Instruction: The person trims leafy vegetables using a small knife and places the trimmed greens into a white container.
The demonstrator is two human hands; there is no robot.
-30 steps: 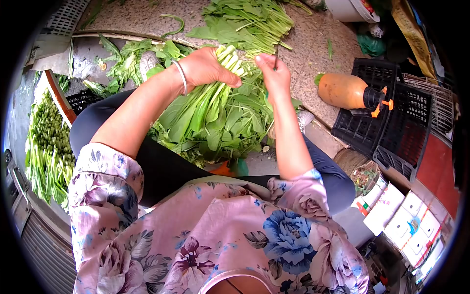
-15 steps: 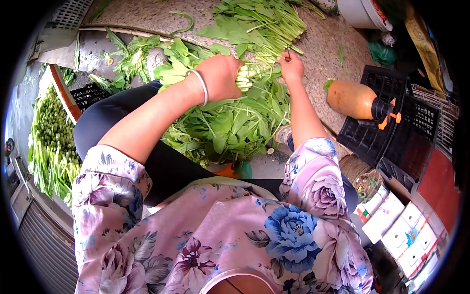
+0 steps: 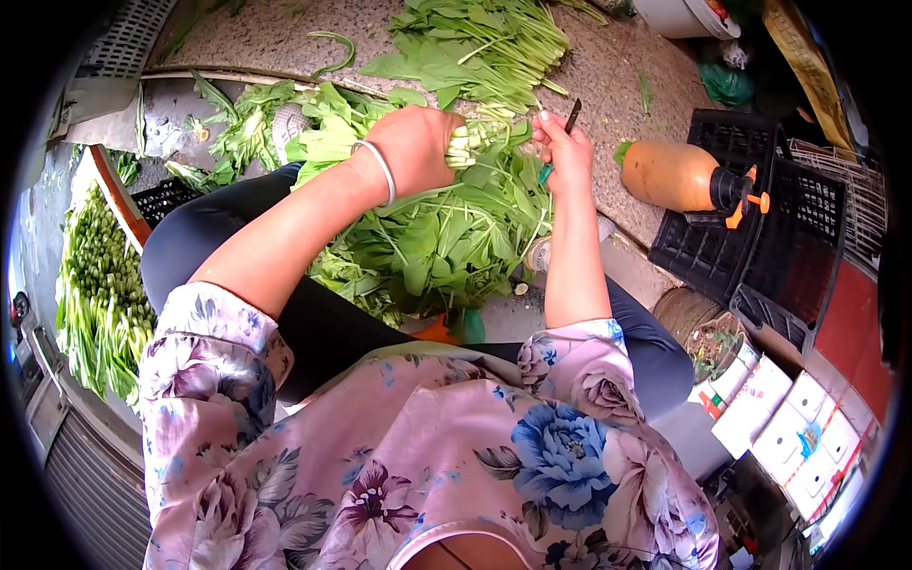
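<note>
My left hand point(image 3: 414, 147), with a silver bangle at its wrist, is closed round a bunch of leafy greens point(image 3: 460, 144); the pale cut stem ends point right and the leaves stick out to the left. Just right of the bunch, my right hand point(image 3: 566, 152) grips a small dark-bladed knife point(image 3: 574, 115) with its blade up. Part of a green handle shows at the palm. Beneath both hands lies a heap of loose greens point(image 3: 437, 237). Beyond them, more greens point(image 3: 484, 47) rest on the stone slab point(image 3: 608, 85).
An orange spray bottle point(image 3: 670, 177) lies by black crates point(image 3: 731, 218) at the right. Stacked greens point(image 3: 100, 285) stand at the far left behind a wooden edge. A white bucket point(image 3: 686, 17) is at the top right, white boxes point(image 3: 803, 437) at the lower right.
The bunch in my left hand has turned, its leaves now to the left instead of toward me. My right hand has drawn back to the right, and the knife blade now shows clearly.
</note>
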